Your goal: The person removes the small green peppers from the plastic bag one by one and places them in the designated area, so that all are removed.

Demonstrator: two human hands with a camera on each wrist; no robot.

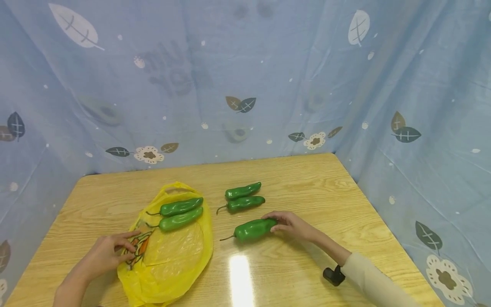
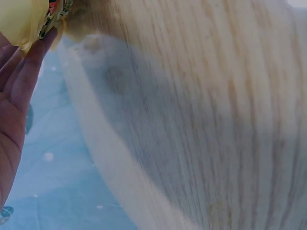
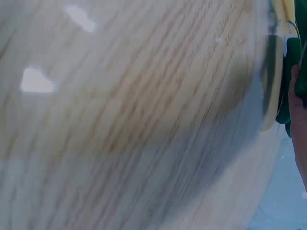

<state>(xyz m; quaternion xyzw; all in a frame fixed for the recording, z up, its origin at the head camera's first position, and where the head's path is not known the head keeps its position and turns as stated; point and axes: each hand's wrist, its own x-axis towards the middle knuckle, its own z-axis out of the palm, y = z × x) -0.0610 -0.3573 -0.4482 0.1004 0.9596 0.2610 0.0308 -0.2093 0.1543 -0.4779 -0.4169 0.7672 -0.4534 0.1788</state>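
Note:
A yellow plastic bag (image 1: 174, 256) with a printed pattern lies spread on the table. My left hand (image 1: 109, 255) holds its left edge, fingers bent over the print; the left wrist view shows the fingers (image 2: 33, 67) against the yellow plastic. Two long green peppers, an upper one (image 1: 182, 207) and a lower one (image 1: 180, 220), lie side by side on the bag. To the right of the bag, my right hand (image 1: 293, 227) grips the tip end of a large green pepper (image 1: 251, 230), whose stem points left. The right wrist view catches only part of this hand.
Behind the gripped pepper, two more green peppers (image 1: 243, 191) (image 1: 245, 204) lie close together on the wooden table (image 1: 307, 183). A blue patterned curtain (image 1: 215, 76) hangs around the table's back and sides. Light glares off the tabletop near the front.

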